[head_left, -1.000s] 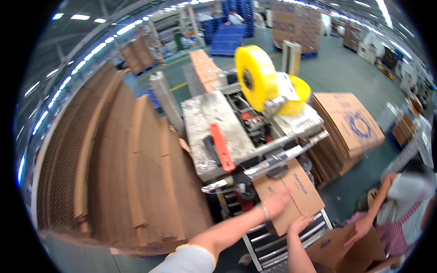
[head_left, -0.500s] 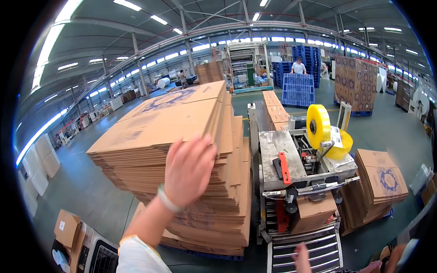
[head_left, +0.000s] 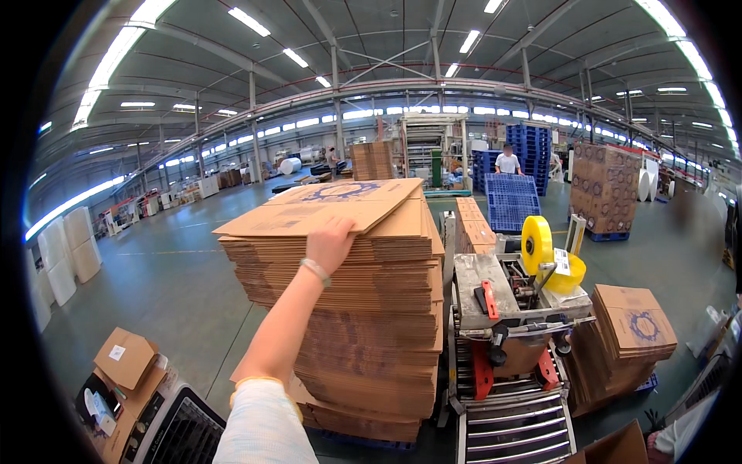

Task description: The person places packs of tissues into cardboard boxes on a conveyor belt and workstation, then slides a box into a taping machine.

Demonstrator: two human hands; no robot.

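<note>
Left hand: your bare left hand (head_left: 330, 243) is now at the near edge of the large flat tan cardboard carton (head_left: 294, 213), its fingers clamped on that edge.
Right hand: out of view; half a second ago it shows above the metal roller conveyor (head_left: 514, 435).
Carton's change: it now sits askew, where before it lies in line with the tall stack of flattened brown cartons (head_left: 363, 340).
Carton's place: on top of that stack.
Carton's look: flat, with a dark blue gear-like ring printed on its upper face.
Box: the brown cardboard box (head_left: 519, 357) is deeper inside the grey metal taping machine (head_left: 483, 271).
</note>
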